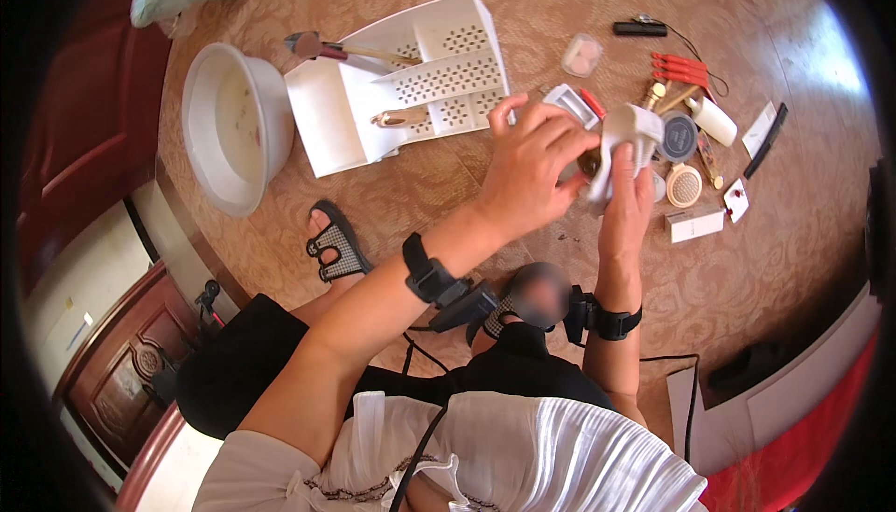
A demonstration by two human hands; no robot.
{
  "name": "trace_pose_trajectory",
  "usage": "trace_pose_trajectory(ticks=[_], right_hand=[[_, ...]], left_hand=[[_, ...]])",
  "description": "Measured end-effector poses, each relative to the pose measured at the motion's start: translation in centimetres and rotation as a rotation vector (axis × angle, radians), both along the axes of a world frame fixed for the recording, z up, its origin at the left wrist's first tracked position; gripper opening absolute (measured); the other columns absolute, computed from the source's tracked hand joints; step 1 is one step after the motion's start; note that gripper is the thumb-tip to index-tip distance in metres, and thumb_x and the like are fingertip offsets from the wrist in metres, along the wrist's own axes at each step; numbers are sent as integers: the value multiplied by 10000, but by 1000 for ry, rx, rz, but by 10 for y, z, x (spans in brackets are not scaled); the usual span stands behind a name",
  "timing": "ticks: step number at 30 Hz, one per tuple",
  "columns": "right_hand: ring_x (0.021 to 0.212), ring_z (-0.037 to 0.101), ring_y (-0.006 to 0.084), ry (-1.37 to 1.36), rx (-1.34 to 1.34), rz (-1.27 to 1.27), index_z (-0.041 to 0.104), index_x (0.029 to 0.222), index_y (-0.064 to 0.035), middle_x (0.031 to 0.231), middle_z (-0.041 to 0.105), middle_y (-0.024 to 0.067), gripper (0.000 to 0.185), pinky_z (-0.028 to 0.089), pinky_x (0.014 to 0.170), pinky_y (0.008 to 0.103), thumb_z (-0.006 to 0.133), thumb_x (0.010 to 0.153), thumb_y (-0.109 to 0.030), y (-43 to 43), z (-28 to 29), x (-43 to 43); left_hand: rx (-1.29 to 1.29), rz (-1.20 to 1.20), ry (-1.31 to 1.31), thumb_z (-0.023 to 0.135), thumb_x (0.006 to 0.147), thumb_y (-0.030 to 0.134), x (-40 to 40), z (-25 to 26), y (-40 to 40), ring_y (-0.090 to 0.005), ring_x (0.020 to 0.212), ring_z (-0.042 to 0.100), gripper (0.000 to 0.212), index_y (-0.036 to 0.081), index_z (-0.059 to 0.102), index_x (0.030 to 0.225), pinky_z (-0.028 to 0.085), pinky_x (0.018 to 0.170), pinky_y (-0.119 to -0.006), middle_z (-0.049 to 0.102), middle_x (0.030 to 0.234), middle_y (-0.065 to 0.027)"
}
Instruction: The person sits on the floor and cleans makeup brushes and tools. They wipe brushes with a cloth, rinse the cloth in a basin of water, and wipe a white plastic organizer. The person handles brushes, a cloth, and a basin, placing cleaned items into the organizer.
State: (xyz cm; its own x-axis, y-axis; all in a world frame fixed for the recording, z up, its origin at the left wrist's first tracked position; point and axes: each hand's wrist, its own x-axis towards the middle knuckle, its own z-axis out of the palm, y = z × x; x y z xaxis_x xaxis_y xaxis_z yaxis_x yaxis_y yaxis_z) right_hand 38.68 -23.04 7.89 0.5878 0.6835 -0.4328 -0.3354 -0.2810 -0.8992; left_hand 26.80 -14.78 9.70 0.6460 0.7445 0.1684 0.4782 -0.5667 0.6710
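Note:
My right hand (632,186) grips a white cloth (626,127), which is folded over and slightly blurred. A small dark brown object (590,160) shows at the cloth's left side, mostly hidden. The fingertips and thumb of my left hand (535,162) close around that object, pressed against the cloth; its other fingers are spread. Left of my hands lies a white plastic organizer (318,120) with perforated compartments. Makeup brushes (378,53) and a shiny gold-coloured item (400,117) rest in it.
A white basin (276,113) of cloudy water stands left of the organizer. On the floor to the right are a white bottle (715,122), a round dark-lidded jar (677,135), a cushion hairbrush (684,185), red hair clips (679,69), a black comb (766,141) and a small white box (694,225).

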Motion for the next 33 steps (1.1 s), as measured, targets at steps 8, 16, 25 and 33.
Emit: trace_pose_trajectory(ticks=[8,16,25,33], right_hand=[[832,617,91,557,-18,-14,654,1133,-20,970,675,19,311,488,708,243,610,1029,-310,19,-15,-36],[670,586,76,343,-60,136,656,1065,-51,819,654,7,273,449,561,222,617,1023,-318,31,-16,-57],[671,609,61,452,-37,192,658,1148,7,852,684,12,281,480,558,222,602,1032,-243,31,-9,-87],[717,587,41,449,12,218,640,1209,20,898,664,-4,305,471,594,208,594,1035,-226,32,-6,-89]], left_hand=[[7,42,-46,833,635,101,-52,19,-2,-167,1048,625,439,204,719,1047,261,1090,-438,700,983,28],[172,214,390,815,722,143,-136,8,23,-203,1161,549,323,205,680,1009,235,1097,-510,651,1018,0],[229,271,625,842,696,140,-142,-7,34,-294,1282,430,355,180,686,1012,231,1102,-573,526,1222,-85],[184,223,758,836,708,135,-144,-11,38,-325,1398,348,401,166,689,1079,152,1151,-628,475,1389,-132]])
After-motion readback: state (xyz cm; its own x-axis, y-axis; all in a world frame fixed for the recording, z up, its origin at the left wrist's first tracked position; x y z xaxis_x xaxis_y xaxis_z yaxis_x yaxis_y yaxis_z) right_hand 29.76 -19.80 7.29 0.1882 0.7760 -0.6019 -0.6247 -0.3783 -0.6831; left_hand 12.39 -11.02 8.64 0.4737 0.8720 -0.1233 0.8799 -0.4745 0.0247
